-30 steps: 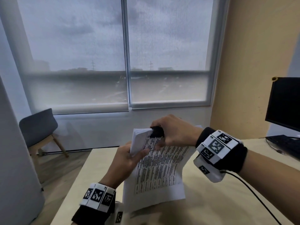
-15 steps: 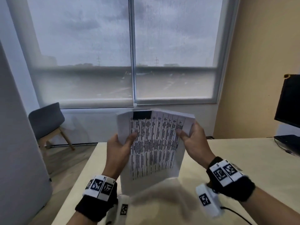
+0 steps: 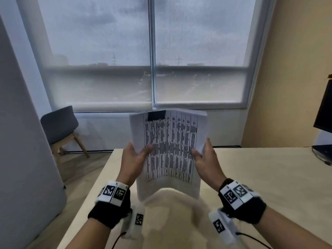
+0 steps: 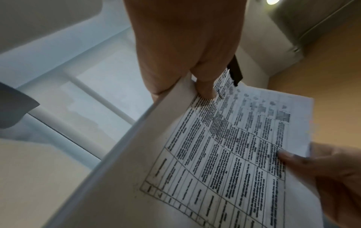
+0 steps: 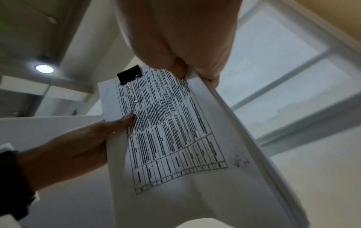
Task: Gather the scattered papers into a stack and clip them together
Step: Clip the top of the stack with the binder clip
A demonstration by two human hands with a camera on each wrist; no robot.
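A stack of printed papers (image 3: 170,150) with a table of text stands upright in the air above the table, held by both hands. A black binder clip (image 3: 156,115) bites the top edge near the left corner, its wire handle folded down onto the page. My left hand (image 3: 133,159) grips the left edge, thumb on the front. My right hand (image 3: 204,159) grips the right edge the same way. In the left wrist view the papers (image 4: 224,154) fill the middle and the clip (image 4: 235,71) peeks past my fingers. The right wrist view shows the clip (image 5: 129,74) on the papers (image 5: 175,131).
The pale wooden table (image 3: 269,177) stretches below and to the right. A black monitor (image 3: 323,112) and keyboard stand at the far right. A grey chair (image 3: 59,124) sits by the window at the left. A grey partition stands along the left side.
My right hand left the binder clip on the top edge and moved down to grip the right edge. The stack rose and now stands straight between both hands.
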